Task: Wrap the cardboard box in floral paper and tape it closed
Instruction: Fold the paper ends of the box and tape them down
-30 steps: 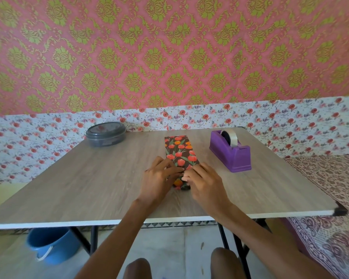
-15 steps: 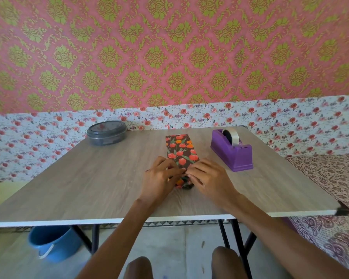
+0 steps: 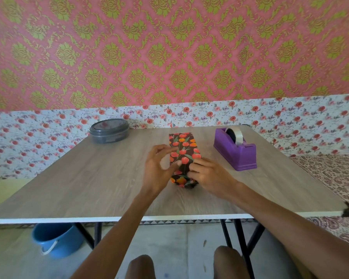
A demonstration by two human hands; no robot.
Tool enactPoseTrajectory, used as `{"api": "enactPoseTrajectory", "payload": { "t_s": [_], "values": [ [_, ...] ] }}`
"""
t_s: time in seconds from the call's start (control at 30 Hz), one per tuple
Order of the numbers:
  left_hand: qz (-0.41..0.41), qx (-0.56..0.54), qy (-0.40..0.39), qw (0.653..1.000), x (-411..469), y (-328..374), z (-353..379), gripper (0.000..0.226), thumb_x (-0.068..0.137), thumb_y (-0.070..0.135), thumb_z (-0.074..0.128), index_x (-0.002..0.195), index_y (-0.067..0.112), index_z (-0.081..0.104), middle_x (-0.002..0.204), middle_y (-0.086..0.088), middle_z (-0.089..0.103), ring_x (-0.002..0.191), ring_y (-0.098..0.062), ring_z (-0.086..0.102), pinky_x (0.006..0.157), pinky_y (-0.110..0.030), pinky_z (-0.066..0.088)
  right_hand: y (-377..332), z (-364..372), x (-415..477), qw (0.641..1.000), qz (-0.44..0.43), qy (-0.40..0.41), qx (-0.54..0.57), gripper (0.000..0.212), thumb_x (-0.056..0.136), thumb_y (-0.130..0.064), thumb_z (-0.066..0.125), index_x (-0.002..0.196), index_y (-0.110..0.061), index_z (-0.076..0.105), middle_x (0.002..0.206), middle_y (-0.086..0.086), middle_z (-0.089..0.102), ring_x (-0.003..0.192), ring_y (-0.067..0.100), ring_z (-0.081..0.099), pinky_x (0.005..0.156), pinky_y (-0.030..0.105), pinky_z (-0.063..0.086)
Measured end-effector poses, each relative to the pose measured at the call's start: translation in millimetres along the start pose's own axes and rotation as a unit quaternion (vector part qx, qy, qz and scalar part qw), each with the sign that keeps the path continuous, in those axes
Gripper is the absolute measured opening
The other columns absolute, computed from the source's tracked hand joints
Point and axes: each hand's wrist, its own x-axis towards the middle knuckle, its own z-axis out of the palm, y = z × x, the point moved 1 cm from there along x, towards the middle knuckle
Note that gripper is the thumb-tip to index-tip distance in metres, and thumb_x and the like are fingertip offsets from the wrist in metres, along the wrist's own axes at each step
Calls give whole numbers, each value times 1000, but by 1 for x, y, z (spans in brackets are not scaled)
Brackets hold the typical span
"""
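Observation:
The box [image 3: 183, 150], wrapped in dark paper with red and orange flowers, lies lengthwise in the middle of the wooden table [image 3: 89, 178]. My right hand [image 3: 209, 175] holds its near end from the right, fingers curled with their tips on the paper. My left hand [image 3: 159, 168] hovers at the box's left side with fingers spread and loosely bent; its thumb touches the top of the paper. The paper at the near end of the box looks crumpled. A purple tape dispenser [image 3: 237, 157] with a clear tape roll stands to the right of the box.
A grey round lidded tin [image 3: 109, 132] sits at the table's far left corner. A blue bucket [image 3: 56, 240] stands on the floor under the table's left side. My knees show below the front edge. Patterned fabric lies to the right of the table.
My left hand has lifted off the box's near end and opened its fingers, leaving only the thumb on the paper. My right hand stays on the box.

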Motion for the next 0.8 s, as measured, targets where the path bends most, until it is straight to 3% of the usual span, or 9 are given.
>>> {"api": "enactPoseTrajectory", "payload": {
  "t_s": [0.13,0.23,0.3,0.4,0.47,0.53,0.67,0.73,0.8],
  "values": [
    [-22,16,-60,998,2,-13,7,45,74,31,84,116,33,70,125,10,59,115,-1,54,100,-23,47,3,7,4,1000,-9,-4,-12,10,84,-7,70,88,-16,71,91,-1,63,98,21,51,94,32,47],
    [-10,33,-59,998,3,-15,8,48,70,29,87,114,29,70,124,8,61,112,-2,55,97,-11,44,3,7,-3,999,-5,-25,-35,15,87,-11,65,99,-17,72,100,0,66,108,23,55,101,35,44],
    [-14,41,-58,997,4,-15,7,49,67,31,89,113,29,70,124,7,61,112,-3,55,93,-3,40,4,4,-10,999,15,-33,-16,18,87,-12,65,103,-17,73,102,0,68,106,23,59,95,35,49],
    [-17,44,-63,997,6,-15,9,54,62,36,91,112,29,70,126,6,60,114,-4,55,92,-2,38,3,-1,-14,982,162,20,100,4,83,-21,76,86,-18,77,82,-5,70,80,13,61,72,32,56],
    [-20,52,-71,996,5,-12,11,56,61,35,92,112,28,69,129,5,57,117,-6,53,91,1,35,3,-2,-13,928,315,63,188,17,78,-30,82,71,-18,72,68,-8,65,64,8,55,57,34,52],
    [-21,56,-69,996,4,-11,13,55,63,32,91,112,27,67,130,4,55,118,-8,52,89,3,33,4,3,-14,865,424,102,248,29,72,-36,86,69,-16,66,63,-10,60,56,7,51,51,30,49],
    [-17,63,-65,996,3,-6,19,54,65,32,90,114,26,68,131,3,56,118,-9,52,92,0,35,6,7,-12,807,508,117,277,59,62,-41,91,99,-17,53,95,-10,59,78,8,59,65,22,49],
    [-9,59,-62,996,4,-3,26,55,64,32,90,115,26,68,131,2,56,119,-10,53,96,-7,40,9,5,-11,800,510,91,302,66,62,-36,92,113,-17,55,107,-16,58,96,2,57,78,16,46],
    [-8,51,-61,997,5,2,35,58,64,31,90,117,24,69,132,1,56,120,-12,53,100,-18,45,15,2,-15,810,500,74,297,62,64,-31,92,116,-18,60,109,-16,62,104,2,58,83,16,46]
  ]
}}
